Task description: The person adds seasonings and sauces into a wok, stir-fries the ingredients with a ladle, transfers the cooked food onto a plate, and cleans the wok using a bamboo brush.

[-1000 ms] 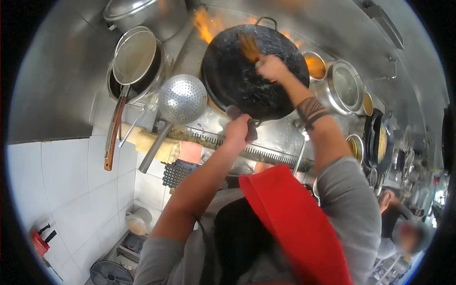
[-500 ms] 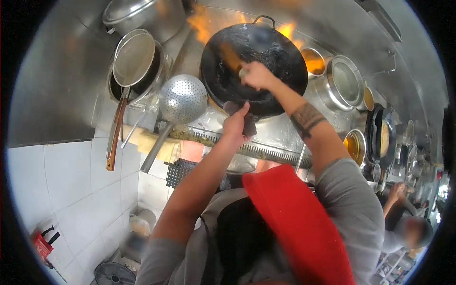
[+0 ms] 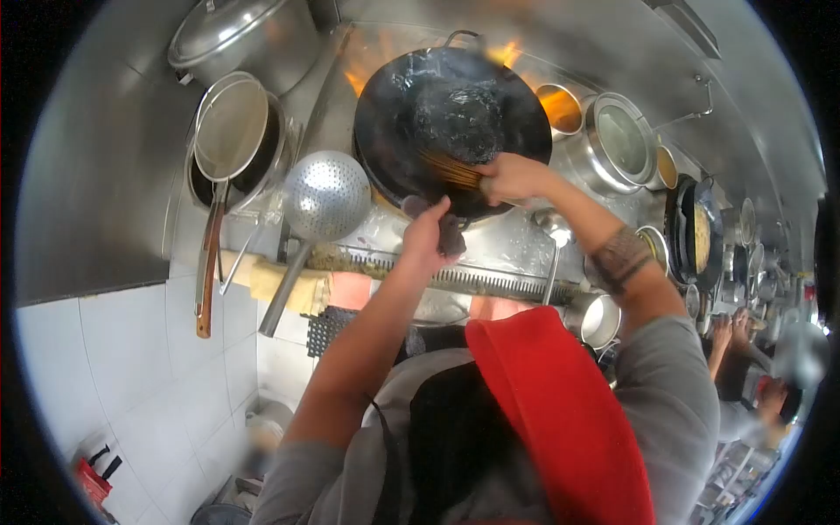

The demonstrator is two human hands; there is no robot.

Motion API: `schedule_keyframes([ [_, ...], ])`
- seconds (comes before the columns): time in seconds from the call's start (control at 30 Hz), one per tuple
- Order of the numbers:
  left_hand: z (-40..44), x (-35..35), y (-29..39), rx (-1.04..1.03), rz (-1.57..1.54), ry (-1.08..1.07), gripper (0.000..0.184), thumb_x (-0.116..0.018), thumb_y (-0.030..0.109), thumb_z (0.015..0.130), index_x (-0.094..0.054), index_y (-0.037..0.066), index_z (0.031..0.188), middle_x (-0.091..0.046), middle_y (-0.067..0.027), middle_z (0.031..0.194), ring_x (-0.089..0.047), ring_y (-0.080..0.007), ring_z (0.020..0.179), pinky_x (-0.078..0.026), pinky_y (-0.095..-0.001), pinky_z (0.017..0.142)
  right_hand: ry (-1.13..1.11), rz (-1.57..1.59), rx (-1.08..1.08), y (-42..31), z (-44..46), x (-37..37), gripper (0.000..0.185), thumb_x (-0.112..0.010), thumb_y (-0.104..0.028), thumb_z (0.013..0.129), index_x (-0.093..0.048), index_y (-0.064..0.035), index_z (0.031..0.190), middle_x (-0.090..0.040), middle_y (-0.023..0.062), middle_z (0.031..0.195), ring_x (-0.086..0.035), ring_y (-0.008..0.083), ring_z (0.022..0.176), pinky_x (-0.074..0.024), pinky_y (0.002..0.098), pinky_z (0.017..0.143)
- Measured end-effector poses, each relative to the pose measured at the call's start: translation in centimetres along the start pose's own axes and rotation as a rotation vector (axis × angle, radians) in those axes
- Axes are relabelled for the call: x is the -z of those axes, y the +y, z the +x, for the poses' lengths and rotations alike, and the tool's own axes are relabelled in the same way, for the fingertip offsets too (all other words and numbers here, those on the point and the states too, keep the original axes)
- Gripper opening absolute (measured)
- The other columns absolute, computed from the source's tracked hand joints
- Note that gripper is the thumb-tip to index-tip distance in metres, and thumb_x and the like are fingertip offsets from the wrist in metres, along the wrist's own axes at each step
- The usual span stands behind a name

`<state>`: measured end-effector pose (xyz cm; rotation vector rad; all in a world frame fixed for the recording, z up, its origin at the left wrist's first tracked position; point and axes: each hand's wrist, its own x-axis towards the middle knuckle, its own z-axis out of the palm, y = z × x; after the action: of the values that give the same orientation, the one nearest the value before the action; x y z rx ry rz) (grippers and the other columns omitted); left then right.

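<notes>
A large black wok (image 3: 385, 122) sits over the burner, with water swirling in its middle. My right hand (image 3: 516, 179) is wrapped round a bamboo wok brush (image 3: 448, 170), whose bristles lie against the near inner side of the wok. At the near rim, my left hand (image 3: 423, 236) is closed on a dark folded cloth (image 3: 451, 238). The wok's near handle is mostly hidden behind that cloth and hand. Flames (image 3: 505, 54) show behind the far rim.
Left of the wok are a perforated skimmer (image 3: 327, 194), a mesh strainer (image 3: 231, 127) over a bowl, and a lidded pot (image 3: 262, 52). Metal pots (image 3: 623, 140) and a ladle (image 3: 553, 226) stand right. Another person's hands (image 3: 726, 332) are visible at far right.
My right hand has brought the brush from the wok's middle toward its near right side. Water now churns in view, and the flames look smaller. The left hand keeps its grip at the rim.
</notes>
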<state>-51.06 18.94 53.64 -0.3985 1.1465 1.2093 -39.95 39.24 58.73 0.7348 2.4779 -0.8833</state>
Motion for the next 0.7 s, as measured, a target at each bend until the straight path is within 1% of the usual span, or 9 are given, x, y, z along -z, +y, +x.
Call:
schedule_keyframes([
  [0.1, 2.4, 0.7, -1.7, -0.195, 0.007, 0.102, 0.022, -0.070, 0.022, 0.088, -0.066, 0.005, 0.102, -0.067, -0.0086, 0.091, -0.066, -0.0241, 0.079, -0.054, -0.0398, 0.066, 0.147, -0.264, -0.197, 5.0, 1.9, 3.5, 0.036, -0.064, -0.021, 0.074, -0.077, -0.0041, 0.103, -0.073, 0.0200, 0.078, -0.073, 0.0343, 0.074, -0.0582, 0.0405, 0.068],
  [0.17, 3.2, 1.4, -1.8, -0.273, 0.033, 0.144, 0.021, -0.069, 0.017, 0.086, -0.066, 0.002, 0.102, -0.067, -0.0097, 0.092, -0.067, -0.0242, 0.079, -0.054, -0.0393, 0.067, 0.300, -0.328, -0.077, 3.5, 6.6, 4.5, 0.027, -0.066, -0.021, 0.071, -0.076, -0.0036, 0.089, -0.071, 0.0226, 0.077, -0.073, 0.0384, 0.074, -0.0587, 0.0434, 0.065],
  [0.23, 2.4, 1.4, -1.8, -0.335, 0.051, 0.180, 0.021, -0.068, 0.012, 0.085, -0.066, -0.001, 0.102, -0.067, -0.0109, 0.093, -0.068, -0.0243, 0.079, -0.055, -0.0388, 0.068, 0.445, 0.042, -0.127, -0.3, 10.9, 1.3, 0.030, -0.064, -0.018, 0.074, -0.075, 0.0037, 0.092, -0.073, 0.0231, 0.083, -0.073, 0.0392, 0.081, -0.0588, 0.0463, 0.070],
  [0.3, 0.2, 2.2, -0.8, -0.407, 0.064, 0.165, 0.024, -0.070, 0.012, 0.083, -0.067, -0.002, 0.102, -0.068, -0.0107, 0.095, -0.067, -0.0230, 0.076, -0.055, -0.0377, 0.066, 0.348, 0.243, -0.150, -7.4, 7.4, -0.8, 0.032, -0.064, -0.016, 0.076, -0.073, 0.0050, 0.098, -0.072, 0.0239, 0.083, -0.074, 0.0365, 0.072, -0.0588, 0.0442, 0.061],
  [0.4, -2.9, 5.2, 0.3, -0.464, 0.182, 0.166, 0.018, -0.070, 0.013, 0.082, -0.069, -0.001, 0.093, -0.067, -0.0078, 0.086, -0.066, -0.0206, 0.075, -0.053, -0.0369, 0.065, 0.281, 0.273, -0.044, -10.7, 2.5, -3.8, 0.036, -0.064, -0.017, 0.075, -0.070, 0.0039, 0.104, -0.072, 0.0237, 0.081, -0.070, 0.0318, 0.056, -0.0568, 0.0421, 0.053],
  [0.5, -5.4, 8.3, 1.2, -0.523, 0.330, 0.207, 0.016, -0.071, 0.014, 0.081, -0.072, -0.001, 0.086, -0.068, -0.0065, 0.081, -0.064, -0.0183, 0.072, -0.050, -0.0350, 0.065, 0.203, 0.392, -0.068, -12.9, -3.1, -5.4, 0.046, -0.065, -0.017, 0.074, -0.070, 0.0034, 0.116, -0.072, 0.0223, 0.078, -0.069, 0.0311, 0.055, -0.0566, 0.0407, 0.053],
  [0.53, -6.1, 9.0, 1.5, -0.596, 0.414, 0.214, 0.018, -0.072, 0.014, 0.080, -0.072, -0.003, 0.084, -0.069, -0.0073, 0.081, -0.063, -0.0174, 0.071, -0.049, -0.0348, 0.064, 0.272, 0.373, -0.062, -13.0, -4.3, -6.9, 0.060, -0.066, -0.017, 0.073, -0.065, 0.0014, 0.131, -0.072, 0.0209, 0.075, -0.068, 0.0295, 0.052, -0.0563, 0.0389, 0.052],
  [0.6, -8.0, 9.0, 1.6, -0.796, 0.622, 0.252, 0.024, -0.072, 0.015, 0.079, -0.072, -0.009, 0.077, -0.070, -0.0090, 0.078, -0.061, -0.0164, 0.068, -0.046, -0.0347, 0.063, 0.306, 0.425, -0.075, -13.4, -6.6, -8.2, 0.066, -0.067, -0.017, 0.073, -0.062, 0.0001, 0.136, -0.071, 0.0210, 0.074, -0.068, 0.0285, 0.052, -0.0561, 0.0383, 0.052],
  [0.7, -10.5, 6.7, 1.3, -0.845, 0.784, 0.298, 0.033, -0.071, 0.024, 0.078, -0.074, -0.009, 0.082, -0.072, -0.0168, 0.074, -0.068, -0.0217, 0.073, -0.051, -0.0394, 0.070, 0.366, 0.521, -0.077, -12.5, -8.9, -10.2, 0.074, -0.073, -0.016, 0.072, -0.057, -0.0014, 0.143, -0.071, 0.0178, 0.077, -0.066, 0.0232, 0.052, -0.0550, 0.0355, 0.050],
])
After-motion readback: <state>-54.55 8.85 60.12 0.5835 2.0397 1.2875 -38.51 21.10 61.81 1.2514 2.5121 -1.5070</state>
